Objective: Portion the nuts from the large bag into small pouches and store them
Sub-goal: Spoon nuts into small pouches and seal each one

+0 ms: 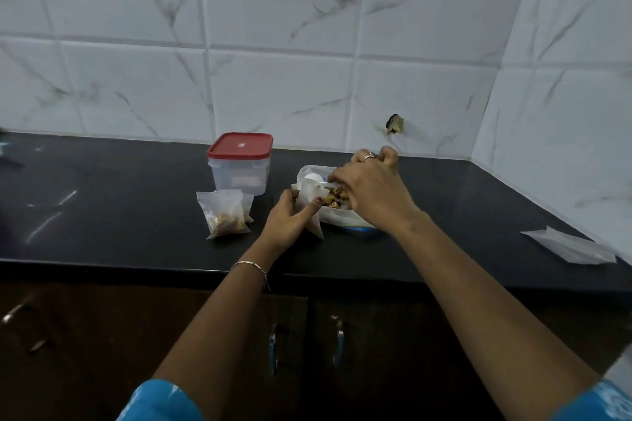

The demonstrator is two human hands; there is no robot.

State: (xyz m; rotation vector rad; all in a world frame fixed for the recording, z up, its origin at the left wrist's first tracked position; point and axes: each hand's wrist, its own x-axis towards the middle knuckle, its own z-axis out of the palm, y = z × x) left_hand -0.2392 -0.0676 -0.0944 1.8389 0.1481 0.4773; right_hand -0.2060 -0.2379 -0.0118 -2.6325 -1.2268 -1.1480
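The large clear bag (pixel 337 217) of mixed nuts lies open on the black counter (pixel 119 215). My left hand (pixel 290 219) grips a small clear pouch (pixel 309 196) upright against the bag's left side. My right hand (pixel 371 191) reaches into the bag's mouth, fingers closed on a white scoop (pixel 313 178) whose bowl sits over the pouch. Two filled small pouches (pixel 225 215) lean together to the left. A clear storage box with a red lid (pixel 241 162) stands shut behind them.
Spare flat pouches (pixel 569 246) lie at the counter's right end near the side wall. Tiled walls close the back and right. Dark cabinet doors with handles (pixel 338 342) sit below the counter's front edge.
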